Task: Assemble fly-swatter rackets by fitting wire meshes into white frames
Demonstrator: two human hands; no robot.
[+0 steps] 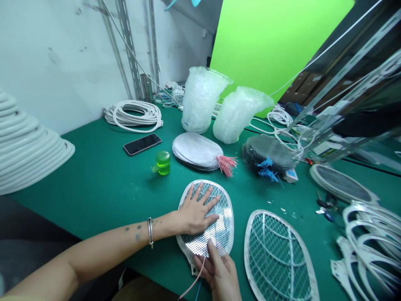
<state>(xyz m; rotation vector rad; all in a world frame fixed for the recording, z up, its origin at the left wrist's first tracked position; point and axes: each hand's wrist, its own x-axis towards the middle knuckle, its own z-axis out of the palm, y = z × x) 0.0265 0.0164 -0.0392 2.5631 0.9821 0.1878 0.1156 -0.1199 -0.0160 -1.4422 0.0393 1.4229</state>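
My left hand [197, 211] lies flat with spread fingers on a perforated metal mesh racket panel [226, 225] in a white frame, and a metal bangle [151, 232] circles that wrist. My right hand [217, 271] is at the panel's lower end, its thumb and fingers pinching the mesh. A pink wire [194, 280] runs down from the panel's neck near my right fingers. To the right, a separate white-framed wire grid [275, 259] lies apart from both hands.
On the green work surface [100, 196] are a phone [142, 144], a green bottle [163, 163], a mesh stack with pink wires [197, 150], a dark stack with blue wires [266, 154], bubble-wrap bundles [200, 100], white cable coils [133, 115], and white frames [366, 246].
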